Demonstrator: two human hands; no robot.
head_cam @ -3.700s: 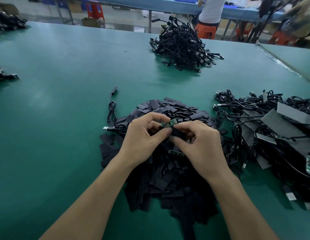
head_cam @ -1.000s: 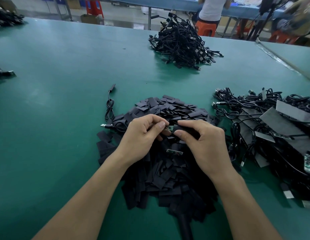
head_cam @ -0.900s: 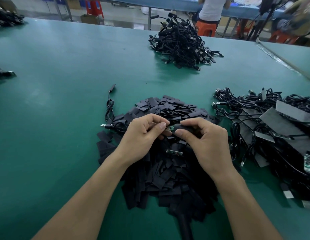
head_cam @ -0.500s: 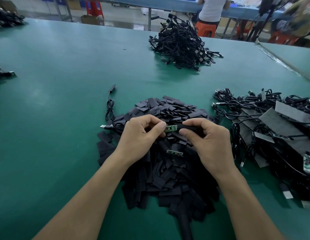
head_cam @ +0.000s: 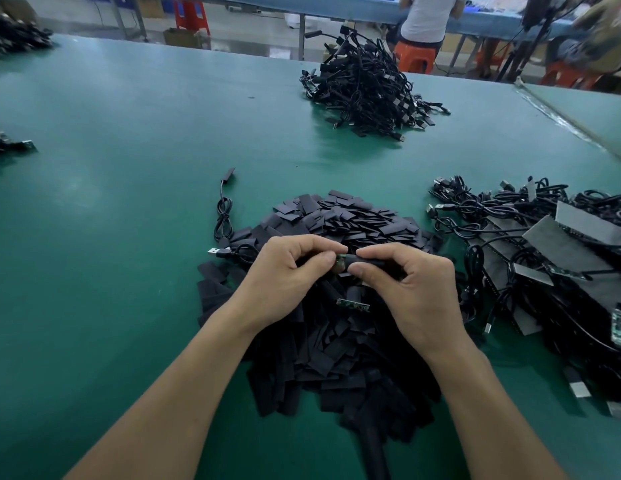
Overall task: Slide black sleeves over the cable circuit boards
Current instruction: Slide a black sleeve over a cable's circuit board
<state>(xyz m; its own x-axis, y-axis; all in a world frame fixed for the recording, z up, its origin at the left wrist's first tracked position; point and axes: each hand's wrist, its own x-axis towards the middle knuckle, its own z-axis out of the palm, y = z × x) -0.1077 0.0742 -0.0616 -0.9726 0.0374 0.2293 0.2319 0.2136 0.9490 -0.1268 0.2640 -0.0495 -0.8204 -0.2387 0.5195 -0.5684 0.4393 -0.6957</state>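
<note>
Most of the small green circuit board (head_cam: 340, 263) seems inside the black tubular sleeve (head_cam: 371, 263); a short green end shows, so a last push remains. Left hand (head_cam: 288, 271) pinches that end, right hand (head_cam: 406, 285) pinches the sleeve, just above the heap of flat black sleeves (head_cam: 337, 220). Their long axis runs left-right, bare end pointing left. Tangled black cables (head_cam: 510, 237) right of the heap wait.

Tabletop (head_cam: 129, 237) teal green, plain. Sleeve pile (head_cam: 337, 341) matte black. Circuit board (head_cam: 341, 262) green; second loose circuit board (head_cam: 352, 304) green too. Cable heaps (head_cam: 364, 88) black. Foam strips (head_cam: 562, 247) grey. Stools (head_cam: 414, 58) orange. Far bench (head_cam: 337, 5) light blue.
</note>
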